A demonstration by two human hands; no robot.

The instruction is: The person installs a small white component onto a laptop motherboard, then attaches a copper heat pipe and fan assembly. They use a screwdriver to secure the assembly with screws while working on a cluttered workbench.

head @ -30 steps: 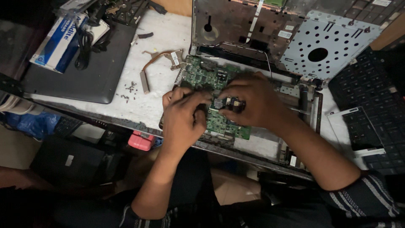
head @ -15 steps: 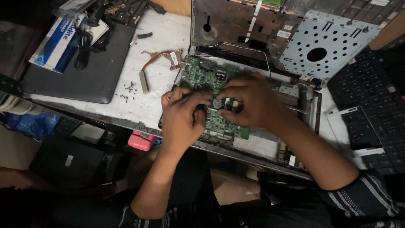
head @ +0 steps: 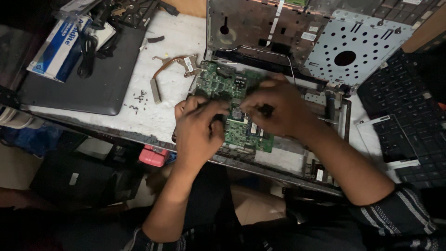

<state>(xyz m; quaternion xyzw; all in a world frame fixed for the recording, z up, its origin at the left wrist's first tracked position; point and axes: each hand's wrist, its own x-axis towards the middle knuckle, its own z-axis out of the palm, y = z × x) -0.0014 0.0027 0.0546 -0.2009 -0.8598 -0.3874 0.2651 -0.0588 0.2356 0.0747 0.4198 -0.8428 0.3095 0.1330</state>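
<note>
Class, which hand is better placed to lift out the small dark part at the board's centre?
Probably the right hand: its fingers already pinch the dark part on the green circuit board. The left hand rests beside it.

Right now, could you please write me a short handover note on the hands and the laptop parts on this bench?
Left hand: resting on the near left part of the green circuit board, fingers curled; whether it grips anything is hidden.
Right hand: over the board's middle, fingertips pressed on a small dark part.
The board lies on the white bench, out of the opened laptop base behind it.
Copper heat pipe and loose screws lie left of the board; keyboard on the right.
Done: laptop stripped, heat pipe off.
Left: cannot tell.
</note>
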